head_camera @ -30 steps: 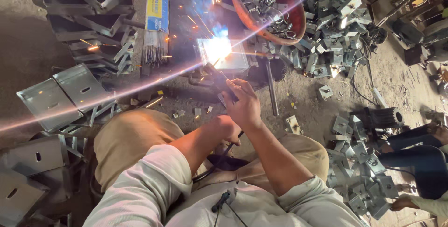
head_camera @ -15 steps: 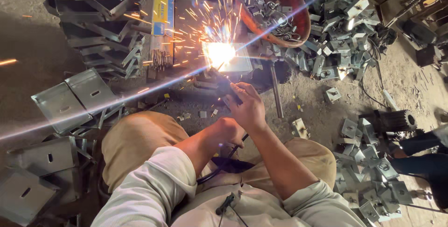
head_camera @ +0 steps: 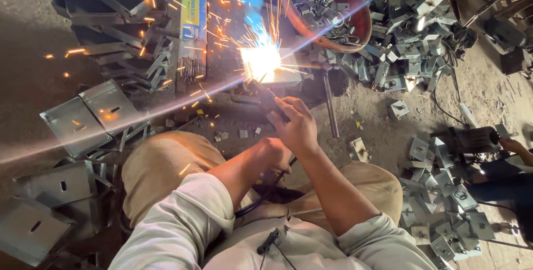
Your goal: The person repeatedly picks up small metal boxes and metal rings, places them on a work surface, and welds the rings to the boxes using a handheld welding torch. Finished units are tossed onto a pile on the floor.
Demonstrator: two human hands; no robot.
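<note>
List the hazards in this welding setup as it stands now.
Sparks fly off the arc toward the bare right hand holding the electrode holder; burns seem likely. The left hand is uncovered too. A black cable runs across the lap, where sparks might land.

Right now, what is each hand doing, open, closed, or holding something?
Right hand: closed around the welding electrode holder.
Left hand: mostly hidden under the right wrist; grip cannot be told.
</note>
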